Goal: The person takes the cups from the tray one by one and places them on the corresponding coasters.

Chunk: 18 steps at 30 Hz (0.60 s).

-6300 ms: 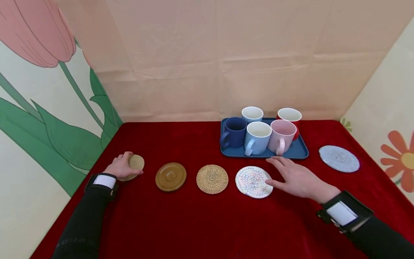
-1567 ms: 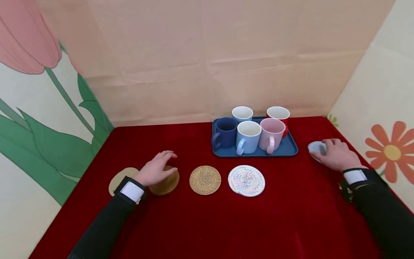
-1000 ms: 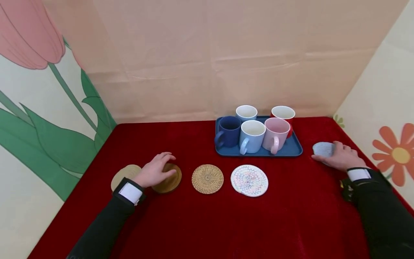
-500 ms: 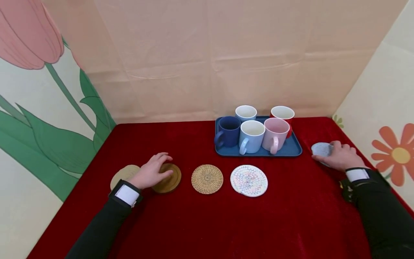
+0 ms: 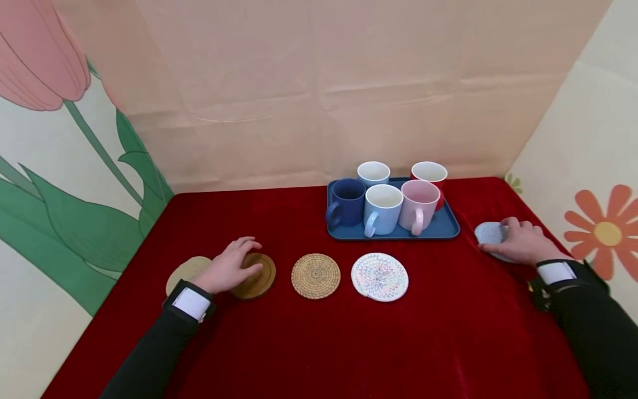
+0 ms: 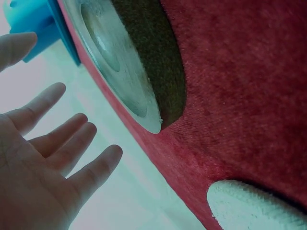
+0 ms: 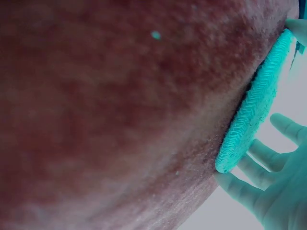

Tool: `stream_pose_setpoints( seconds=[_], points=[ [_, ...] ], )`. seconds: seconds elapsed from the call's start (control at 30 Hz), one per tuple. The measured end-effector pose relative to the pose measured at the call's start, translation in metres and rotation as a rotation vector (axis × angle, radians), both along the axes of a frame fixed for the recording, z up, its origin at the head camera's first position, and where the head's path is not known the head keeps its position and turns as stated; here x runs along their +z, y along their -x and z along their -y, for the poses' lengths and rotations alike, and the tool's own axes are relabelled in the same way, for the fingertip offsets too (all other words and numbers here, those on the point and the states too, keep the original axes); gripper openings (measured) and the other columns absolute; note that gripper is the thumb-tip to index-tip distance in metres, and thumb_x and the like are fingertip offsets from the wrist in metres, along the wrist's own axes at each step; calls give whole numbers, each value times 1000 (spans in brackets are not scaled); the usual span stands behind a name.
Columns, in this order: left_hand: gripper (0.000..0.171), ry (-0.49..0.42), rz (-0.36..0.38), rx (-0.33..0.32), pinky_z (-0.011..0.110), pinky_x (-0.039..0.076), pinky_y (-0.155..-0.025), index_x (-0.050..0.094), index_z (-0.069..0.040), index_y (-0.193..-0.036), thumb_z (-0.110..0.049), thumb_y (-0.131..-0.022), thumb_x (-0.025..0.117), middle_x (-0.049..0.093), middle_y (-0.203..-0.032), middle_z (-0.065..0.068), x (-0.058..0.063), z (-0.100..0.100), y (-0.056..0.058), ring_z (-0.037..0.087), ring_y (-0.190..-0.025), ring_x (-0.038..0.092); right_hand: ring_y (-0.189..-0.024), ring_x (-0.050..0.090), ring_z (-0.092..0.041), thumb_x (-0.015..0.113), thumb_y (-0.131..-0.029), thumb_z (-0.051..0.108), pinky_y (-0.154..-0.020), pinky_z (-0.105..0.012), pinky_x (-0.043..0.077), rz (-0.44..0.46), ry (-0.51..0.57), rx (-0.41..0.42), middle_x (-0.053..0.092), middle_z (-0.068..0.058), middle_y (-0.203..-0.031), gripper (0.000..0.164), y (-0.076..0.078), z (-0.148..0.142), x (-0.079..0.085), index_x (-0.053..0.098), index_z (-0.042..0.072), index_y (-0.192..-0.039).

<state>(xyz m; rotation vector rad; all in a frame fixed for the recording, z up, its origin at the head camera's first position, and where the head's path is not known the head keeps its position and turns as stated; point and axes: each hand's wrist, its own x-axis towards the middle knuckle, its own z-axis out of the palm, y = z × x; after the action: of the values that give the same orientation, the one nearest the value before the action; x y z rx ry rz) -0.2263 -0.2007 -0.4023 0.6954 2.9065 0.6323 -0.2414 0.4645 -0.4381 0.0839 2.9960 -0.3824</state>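
My left hand (image 5: 226, 269) hovers with spread fingers over the left part of a brown wooden coaster (image 5: 264, 271). In the left wrist view, the fingers are apart from the wooden coaster (image 6: 127, 72). A beige woven coaster (image 5: 185, 271) lies partly behind that hand and wrist. On the right, my right hand (image 5: 525, 241) grips a round pale blue coaster (image 5: 489, 233), covering its right part. The right wrist view has the thumb at one end of the coaster's rim (image 7: 254, 103) and the little finger at the other.
A straw coaster (image 5: 316, 276) and a white patterned coaster (image 5: 380, 277) lie mid-table on the red cloth (image 5: 319, 349). Behind them, a blue tray (image 5: 451, 227) holds several mugs, including a navy mug (image 5: 348, 202) and a pink mug (image 5: 420, 199). Flower-printed walls flank the table.
Since the oldest frame, my left hand has let go of the beige coaster and moved right, over the wooden one. My right hand has moved from the patterned coaster to the pale blue one.
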Motion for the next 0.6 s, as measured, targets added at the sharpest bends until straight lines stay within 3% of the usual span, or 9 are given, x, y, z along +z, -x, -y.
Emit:
stream_pose_setpoints(
  seconds=[0.6],
  points=[
    [47, -45, -13, 11, 55, 43, -102, 54, -3, -131, -29, -94, 66, 41, -148, 22, 1, 10, -4, 39, -136, 39, -102, 31, -54, 70, -74, 69, -75, -57, 43, 58, 34, 35, 33, -44, -119, 109, -18, 14, 4, 30, -14, -134]
  ],
)
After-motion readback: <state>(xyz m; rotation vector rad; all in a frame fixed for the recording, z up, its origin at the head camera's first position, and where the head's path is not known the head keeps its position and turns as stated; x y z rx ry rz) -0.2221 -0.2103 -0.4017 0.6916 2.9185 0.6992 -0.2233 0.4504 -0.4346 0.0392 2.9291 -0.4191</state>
